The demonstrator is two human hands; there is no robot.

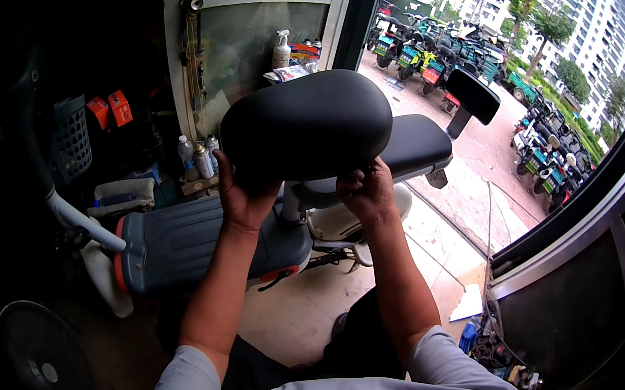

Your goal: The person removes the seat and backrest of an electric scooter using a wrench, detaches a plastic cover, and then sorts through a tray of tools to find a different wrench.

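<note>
Left hand (250, 200) and right hand (368, 193) grasp the black seat (306, 122) from beneath, one toward each end.

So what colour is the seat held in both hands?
Black; the held seat shows best in the head view.

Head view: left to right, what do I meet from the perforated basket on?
Perforated basket → red boxes → clear bottle → left hand → right hand (both on black seat) → upright black panel → lower-right parked scooters.

Pale tiled floor (290, 335), metal-framed glass panel (245, 45), bright daylit doorway (450, 219).
</note>
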